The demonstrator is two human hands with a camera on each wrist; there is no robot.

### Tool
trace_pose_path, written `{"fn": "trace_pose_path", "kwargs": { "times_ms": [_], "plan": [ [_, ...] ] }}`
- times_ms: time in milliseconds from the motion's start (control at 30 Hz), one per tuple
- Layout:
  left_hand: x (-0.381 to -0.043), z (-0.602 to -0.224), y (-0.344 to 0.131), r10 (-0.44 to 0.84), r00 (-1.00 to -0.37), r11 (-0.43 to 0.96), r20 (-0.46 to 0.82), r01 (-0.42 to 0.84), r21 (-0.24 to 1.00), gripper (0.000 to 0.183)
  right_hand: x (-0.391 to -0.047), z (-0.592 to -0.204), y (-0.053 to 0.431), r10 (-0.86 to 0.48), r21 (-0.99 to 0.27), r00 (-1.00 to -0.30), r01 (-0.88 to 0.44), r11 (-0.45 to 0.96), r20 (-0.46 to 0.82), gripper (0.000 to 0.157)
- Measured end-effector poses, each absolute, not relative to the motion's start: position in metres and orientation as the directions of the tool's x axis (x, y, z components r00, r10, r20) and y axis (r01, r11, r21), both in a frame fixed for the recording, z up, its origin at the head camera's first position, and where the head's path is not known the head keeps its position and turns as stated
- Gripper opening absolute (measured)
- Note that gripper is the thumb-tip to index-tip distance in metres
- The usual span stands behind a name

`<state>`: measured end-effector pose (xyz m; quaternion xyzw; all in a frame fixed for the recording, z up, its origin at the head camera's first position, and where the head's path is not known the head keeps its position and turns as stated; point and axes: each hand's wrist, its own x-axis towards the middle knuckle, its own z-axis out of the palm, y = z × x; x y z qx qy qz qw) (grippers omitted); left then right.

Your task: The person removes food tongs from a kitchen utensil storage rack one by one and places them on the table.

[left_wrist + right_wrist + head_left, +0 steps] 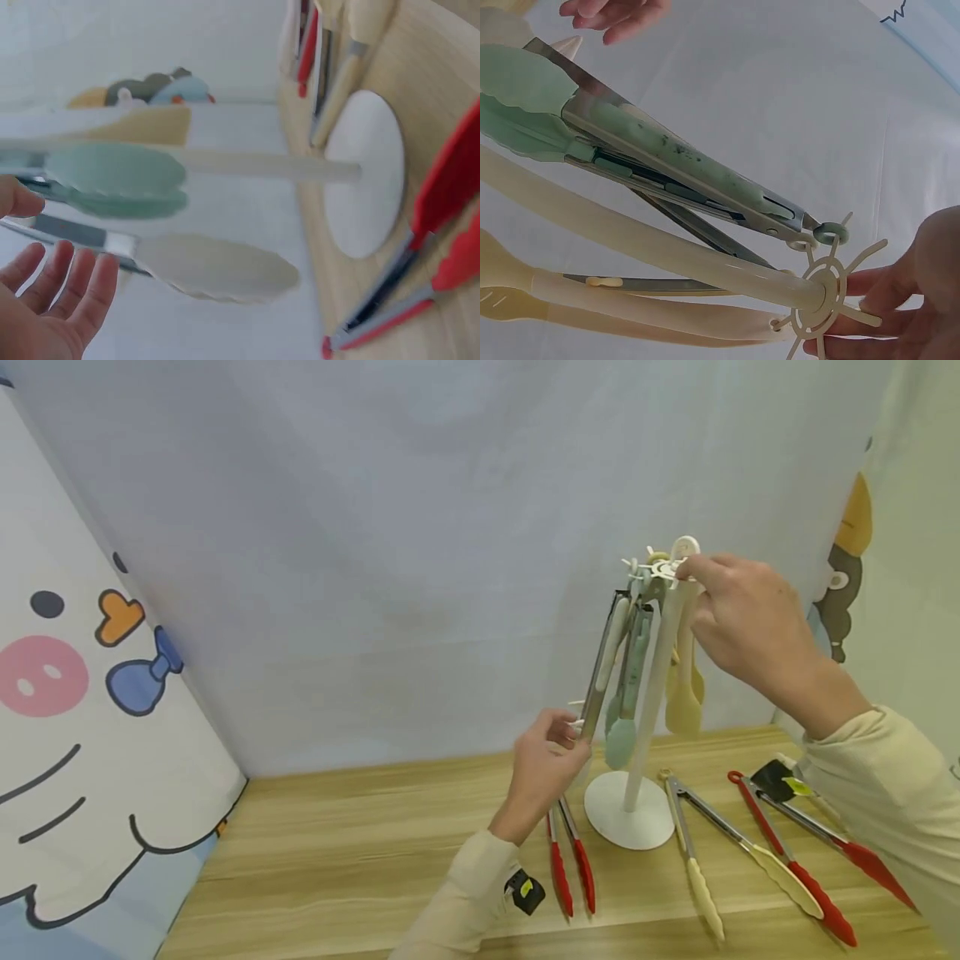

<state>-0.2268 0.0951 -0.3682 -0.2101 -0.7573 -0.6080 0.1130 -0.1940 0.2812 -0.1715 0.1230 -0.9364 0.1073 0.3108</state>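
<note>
A white utensil stand [628, 827] with a ring of hooks stands upright on the table. My right hand [750, 618] pinches the hook ring [845, 281] at its top. Cream-white tongs [217, 270] and green tongs [620, 743] hang from the hooks on the left, heads down. Yellowish utensils [684, 710], one of them slotted, hang on the far right side. Close by the lower part of the cream-white tongs is my left hand [543, 760]. Its fingers [95, 285] are loosely bent and spread, with the tongs passing between thumb and fingers without a grip.
Red tongs [583, 868] lie left of the stand's base. On the right lie spread pale yellow tongs [705, 897] and another pair of red tongs [813, 893]. A pale cloth backdrop [420, 568] rises behind the wooden table [337, 860].
</note>
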Motion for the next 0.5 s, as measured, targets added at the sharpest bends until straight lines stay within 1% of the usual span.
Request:
{"fn": "trace_pose_path", "kwargs": {
  "times_ms": [167,233,333,500],
  "plan": [
    [-0.216,-0.347,0.104,0.290,-0.858,0.123,0.424,0.473,0.873,0.035,-0.193,-0.170,0.282,-0.140,-0.172,-0.803,-0.288,0.942,0.579,0.031],
    [-0.213,-0.341,0.107,0.321,-0.852,0.112,0.413,0.467,0.877,0.036,-0.194,-0.170,0.281,-0.134,-0.176,-0.806,-0.283,0.943,0.577,0.031],
    [-0.212,-0.336,0.111,0.344,-0.843,0.093,0.414,0.469,0.878,0.039,-0.195,-0.170,0.280,-0.132,-0.168,-0.798,-0.280,0.945,0.588,0.033],
    [-0.213,-0.332,0.115,0.348,-0.834,0.115,0.427,0.490,0.864,0.043,-0.196,-0.170,0.280,-0.134,-0.154,-0.785,-0.281,0.947,0.605,0.031]
  ]
}}
